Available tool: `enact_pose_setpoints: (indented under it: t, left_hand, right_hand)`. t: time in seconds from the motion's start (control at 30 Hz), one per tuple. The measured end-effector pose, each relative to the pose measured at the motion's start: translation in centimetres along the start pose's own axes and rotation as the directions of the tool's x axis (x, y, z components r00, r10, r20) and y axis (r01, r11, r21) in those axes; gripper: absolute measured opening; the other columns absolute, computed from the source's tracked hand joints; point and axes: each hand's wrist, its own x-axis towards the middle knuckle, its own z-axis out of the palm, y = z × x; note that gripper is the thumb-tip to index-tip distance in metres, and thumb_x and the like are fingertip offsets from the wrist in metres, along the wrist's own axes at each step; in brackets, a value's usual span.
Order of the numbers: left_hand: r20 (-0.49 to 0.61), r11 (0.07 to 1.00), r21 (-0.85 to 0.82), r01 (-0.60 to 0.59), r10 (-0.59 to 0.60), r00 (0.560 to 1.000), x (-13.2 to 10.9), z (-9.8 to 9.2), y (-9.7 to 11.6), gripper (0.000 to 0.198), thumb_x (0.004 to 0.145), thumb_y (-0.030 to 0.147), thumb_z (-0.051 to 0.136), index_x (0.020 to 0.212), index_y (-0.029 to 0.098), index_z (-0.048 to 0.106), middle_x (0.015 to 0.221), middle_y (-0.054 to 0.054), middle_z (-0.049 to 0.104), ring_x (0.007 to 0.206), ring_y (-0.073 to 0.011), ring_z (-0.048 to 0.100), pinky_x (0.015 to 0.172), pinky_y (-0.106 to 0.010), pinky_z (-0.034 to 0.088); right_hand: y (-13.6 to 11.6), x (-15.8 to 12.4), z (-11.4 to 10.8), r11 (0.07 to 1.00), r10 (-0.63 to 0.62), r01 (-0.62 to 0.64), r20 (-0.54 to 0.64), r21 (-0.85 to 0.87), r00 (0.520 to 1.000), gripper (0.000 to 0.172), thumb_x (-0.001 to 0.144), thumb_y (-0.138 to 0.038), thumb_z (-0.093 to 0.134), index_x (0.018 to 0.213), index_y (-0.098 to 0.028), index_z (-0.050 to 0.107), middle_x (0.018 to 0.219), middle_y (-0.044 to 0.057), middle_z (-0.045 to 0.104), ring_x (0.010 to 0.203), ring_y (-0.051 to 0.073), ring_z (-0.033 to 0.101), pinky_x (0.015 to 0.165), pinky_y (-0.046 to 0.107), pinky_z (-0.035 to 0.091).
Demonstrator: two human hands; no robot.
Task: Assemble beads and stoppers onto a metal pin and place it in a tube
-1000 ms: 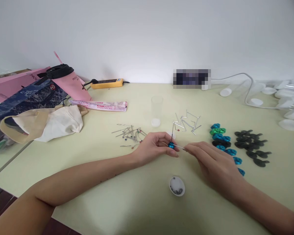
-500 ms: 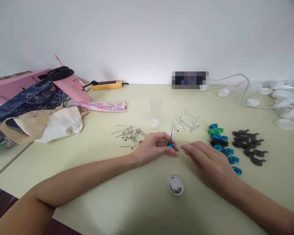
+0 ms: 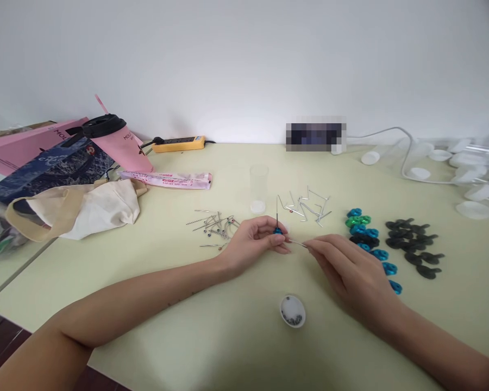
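Observation:
In the head view my left hand (image 3: 255, 240) pinches a small blue metal part (image 3: 277, 231) between thumb and fingers. A thin dark rod (image 3: 277, 216), bent over at its top, sticks up out of that part. My right hand (image 3: 352, 266) is closed on a thin silver hex key (image 3: 298, 244), whose far end points at the blue part. Fingers hide whether its tip sits inside. Below the hands lies a small white cap (image 3: 286, 303) with tiny dark screws in it. Beyond them are loose L-shaped hex keys (image 3: 309, 208).
Thin metal rods (image 3: 212, 222) lie left of my left hand. A clear tube (image 3: 258, 182) stands behind. To the right are blue parts (image 3: 380, 254) and black winged pieces (image 3: 411, 239). A pink cup (image 3: 118, 146), cloth bag (image 3: 101, 209) and yellow power strip (image 3: 179, 144) sit left.
My left hand and the blue part have shifted slightly left, and the upright rod has turned a little. The hex key still points at the part.

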Motion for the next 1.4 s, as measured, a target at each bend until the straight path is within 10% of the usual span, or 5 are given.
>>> enact_pose_setpoints:
  t: [0.2, 0.93, 1.4]
  left_hand:
    - [-0.004, 0.998, 0.065, 0.005, -0.004, 1.000, -0.10, -0.26, 0.05, 0.023, 0.089, 0.035, 0.058, 0.104, 0.019, 0.064, 0.114, -0.008, 0.061, 0.090, -0.0177, 0.067, 0.090, -0.034, 0.046]
    - [0.147, 0.999, -0.042, -0.004, 0.010, 0.989, 0.17, -0.43, 0.07, 0.032, 0.091, 0.037, 0.054, 0.114, 0.015, 0.060, 0.099, -0.010, 0.063, 0.069, -0.0123, 0.062, 0.067, -0.028, 0.049]
    - [0.151, 0.998, 0.034, -0.053, 0.047, 0.987, 0.01, -0.15, 0.19, 0.028, 0.089, 0.039, 0.056, 0.104, 0.017, 0.061, 0.093, -0.007, 0.061, 0.069, -0.0111, 0.048, 0.071, -0.026, 0.039]
  right_hand:
    - [-0.65, 0.24, -0.05, 1.000, -0.009, 0.008, 0.028, 0.025, 1.000, 0.016, 0.091, -0.010, 0.048, 0.094, -0.018, 0.062, 0.098, 0.010, 0.056, 0.079, 0.018, 0.054, 0.064, 0.029, 0.044]
    - [-0.60, -0.03, 0.45, 0.998, -0.010, -0.002, 0.195, 0.062, 0.981, 0.022, 0.098, -0.021, 0.041, 0.087, -0.018, 0.060, 0.062, 0.001, 0.058, 0.057, 0.015, 0.052, 0.053, 0.026, 0.037]
    - [-0.69, 0.39, -0.42, 0.959, 0.068, -0.096, 0.112, 0.266, 0.991, 0.017, 0.095, -0.017, 0.046, 0.101, -0.022, 0.061, 0.091, 0.004, 0.069, 0.079, 0.015, 0.065, 0.067, 0.025, 0.051]
